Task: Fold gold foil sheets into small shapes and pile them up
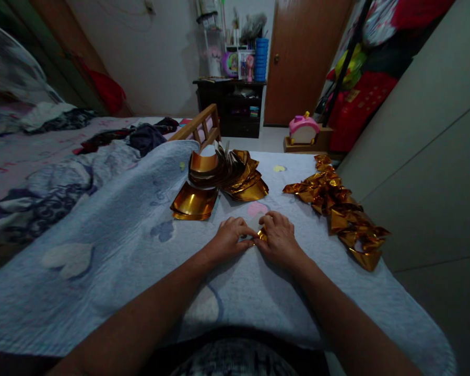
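A small piece of gold foil paper [262,234] lies on the cloth, mostly hidden under my fingers. My left hand [232,237] pinches its left edge with thumb and forefinger. Over its right side, my right hand [279,237] is curled, thumb pressed in close to the left fingertips. Beyond my hands fans a thick, curling stack of gold foil sheets [243,183], with a few flat sheets [195,201] at its front left. To the right runs a heap of folded gold foil pieces [337,201].
A pale blue cloth with heart shapes [137,271] covers the work surface. A bed [113,125] with clothes is on the left, a wooden rail [198,125] beside it. Behind stand a dark cabinet [229,112] and a pink toy case [303,129]. A pale panel [426,156] borders the right.
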Demonstrator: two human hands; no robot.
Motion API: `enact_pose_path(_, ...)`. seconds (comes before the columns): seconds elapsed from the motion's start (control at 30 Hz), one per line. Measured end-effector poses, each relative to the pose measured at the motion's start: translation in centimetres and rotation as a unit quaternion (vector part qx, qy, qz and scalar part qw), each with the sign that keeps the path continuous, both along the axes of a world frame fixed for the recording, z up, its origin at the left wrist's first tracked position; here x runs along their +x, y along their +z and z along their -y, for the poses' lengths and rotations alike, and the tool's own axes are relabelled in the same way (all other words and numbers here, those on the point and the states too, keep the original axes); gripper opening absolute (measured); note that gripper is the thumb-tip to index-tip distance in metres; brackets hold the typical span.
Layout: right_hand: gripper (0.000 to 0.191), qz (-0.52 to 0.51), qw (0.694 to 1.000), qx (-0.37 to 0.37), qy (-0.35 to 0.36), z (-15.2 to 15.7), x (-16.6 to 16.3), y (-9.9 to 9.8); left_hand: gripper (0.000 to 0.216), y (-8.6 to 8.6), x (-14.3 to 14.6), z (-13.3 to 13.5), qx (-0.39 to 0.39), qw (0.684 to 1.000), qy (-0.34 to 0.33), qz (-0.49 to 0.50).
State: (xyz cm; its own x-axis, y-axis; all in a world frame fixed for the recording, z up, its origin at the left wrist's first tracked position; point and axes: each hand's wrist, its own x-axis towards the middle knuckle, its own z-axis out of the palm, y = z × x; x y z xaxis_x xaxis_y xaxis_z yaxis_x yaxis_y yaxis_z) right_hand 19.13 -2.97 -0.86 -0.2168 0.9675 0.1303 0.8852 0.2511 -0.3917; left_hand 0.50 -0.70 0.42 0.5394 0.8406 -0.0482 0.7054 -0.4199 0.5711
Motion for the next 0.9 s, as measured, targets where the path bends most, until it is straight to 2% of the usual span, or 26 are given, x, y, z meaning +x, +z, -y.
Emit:
enact_pose_path(0.27, 0.051, -0.001, 1.000, -0.026, 0.010, -0.2, 1.7, -0.5, 0.023, -0.3, -0.3, -0.1, 0.007, 1.000, -0.009, 0.012)
enact_pose_path(0.57, 0.053, -0.030, 0.999, -0.004, 0.043, -0.4, 2.7, -1.2, 0.022, -0.7, -0.4, 0.0, 0.023, 0.999, -0.015, 0.019)
enact_pose_path(0.67, 0.046, -0.069, 0.997, 0.006, 0.042, -0.5, 3.0, -1.0, 0.021, -0.8, -0.5, 0.1, 0.038, 0.999, -0.025, 0.022)
enact_pose_path(0.83, 0.014, -0.096, 0.995, -0.016, -0.013, -1.2, 3.4, 0.0, 0.023, -1.2, -0.6, 0.1, 0.078, 0.995, -0.048, 0.039)
enact_pose_path(0.9, 0.011, -0.091, 0.996, -0.018, -0.001, -1.4, 3.4, 0.2, 0.025, -1.5, -0.5, 0.0, 0.102, 0.992, -0.057, 0.046)
